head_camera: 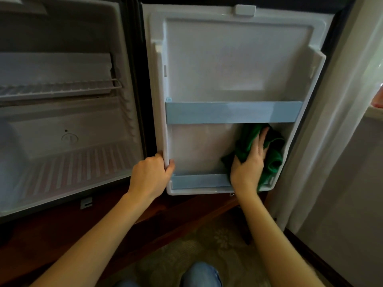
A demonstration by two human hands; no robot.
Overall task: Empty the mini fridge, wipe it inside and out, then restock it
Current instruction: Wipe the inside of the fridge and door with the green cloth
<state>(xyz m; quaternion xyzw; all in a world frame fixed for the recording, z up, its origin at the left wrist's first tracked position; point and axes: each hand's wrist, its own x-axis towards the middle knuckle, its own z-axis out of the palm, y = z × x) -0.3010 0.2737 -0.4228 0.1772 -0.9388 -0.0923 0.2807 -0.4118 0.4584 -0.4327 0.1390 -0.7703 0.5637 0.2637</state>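
The door [234, 65] is swung open right of the compartment [62, 125], with the cloth [273, 160] lodged low at its right, between the upper rail [234, 112] and lower rail [199, 181].

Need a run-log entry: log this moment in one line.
step: wipe door inside | left hand: grips door edge | right hand: presses cloth on door | fridge: looks empty

Fridge [68, 125], left of frame: open, empty, one wire shelf [62, 89]. Door [228, 69], centre: swung wide, two blue rails [234, 112]. Green cloth [273, 154], lower right: bunched against the door under my right hand [248, 164].
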